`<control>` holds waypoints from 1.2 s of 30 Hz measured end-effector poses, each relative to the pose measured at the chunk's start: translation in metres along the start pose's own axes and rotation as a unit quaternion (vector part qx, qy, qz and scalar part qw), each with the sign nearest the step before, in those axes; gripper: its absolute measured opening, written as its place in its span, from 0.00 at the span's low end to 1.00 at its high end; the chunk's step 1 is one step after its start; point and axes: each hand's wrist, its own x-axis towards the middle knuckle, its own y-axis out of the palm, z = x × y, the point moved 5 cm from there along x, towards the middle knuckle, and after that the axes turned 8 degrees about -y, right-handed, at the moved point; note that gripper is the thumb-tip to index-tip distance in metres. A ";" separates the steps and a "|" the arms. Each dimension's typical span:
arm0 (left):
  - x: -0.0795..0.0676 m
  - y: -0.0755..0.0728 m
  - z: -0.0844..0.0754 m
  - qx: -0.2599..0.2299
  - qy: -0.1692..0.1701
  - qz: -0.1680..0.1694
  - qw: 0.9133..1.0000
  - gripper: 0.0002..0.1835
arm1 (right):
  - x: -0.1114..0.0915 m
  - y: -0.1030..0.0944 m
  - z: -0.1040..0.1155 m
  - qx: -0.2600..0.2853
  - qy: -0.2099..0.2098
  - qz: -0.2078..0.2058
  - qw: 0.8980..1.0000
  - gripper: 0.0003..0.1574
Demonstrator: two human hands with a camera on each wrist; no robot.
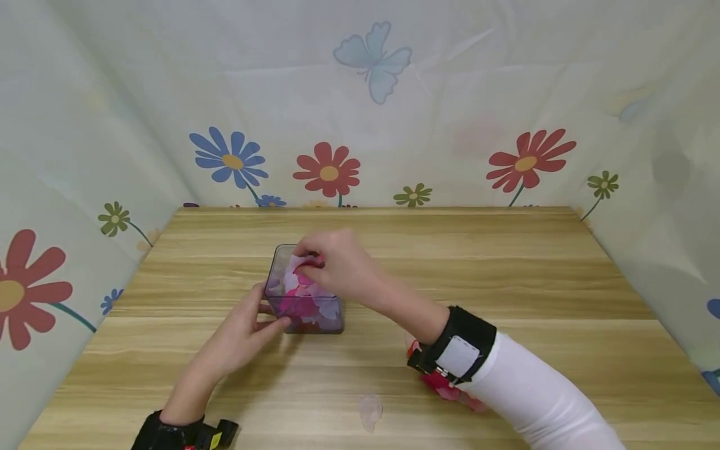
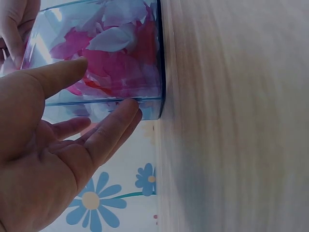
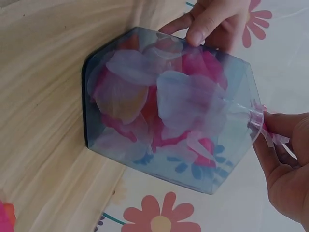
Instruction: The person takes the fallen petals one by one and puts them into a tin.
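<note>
A clear grey-blue plastic box [image 1: 332, 322] stands on the table, filled with pink, white and red petals [image 2: 116, 67]. My left hand [image 1: 247, 331] rests against its left side, thumb on the near face and fingers extended round the corner, as the left wrist view [image 2: 53, 130] shows. Over the box's open top, my right hand [image 1: 337, 262] pinches some pink and pale artificial petals [image 3: 273, 133] at the rim. More red and pink petals [image 1: 444, 387] lie on the table, partly hidden under the right forearm.
One pale petal [image 1: 370, 411] lies alone near the front of the wooden table [image 1: 506, 262]. A white cloth [image 1: 450, 125] printed with flowers and a butterfly hangs behind the table and along both sides.
</note>
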 end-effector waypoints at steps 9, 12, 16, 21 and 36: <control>-0.001 0.000 0.001 0.000 -0.004 0.002 1.000 0.32 | 0.002 0.011 -0.002 0.006 0.023 0.001 1.000 0.09; -0.001 -0.001 0.002 0.001 -0.006 0.001 1.000 0.32 | 0.001 0.014 -0.006 0.013 0.036 -0.002 0.999 0.10; -0.001 0.000 0.002 -0.002 -0.002 0.003 1.000 0.31 | -0.001 0.019 -0.010 0.003 0.043 0.002 0.999 0.13; -0.002 0.001 0.001 -0.005 0.003 0.004 1.000 0.31 | -0.002 0.023 -0.012 -0.004 0.038 0.003 0.999 0.15; -0.002 0.001 0.001 0.005 0.012 -0.002 1.000 0.32 | -0.011 0.023 -0.013 0.046 0.024 0.018 0.999 0.26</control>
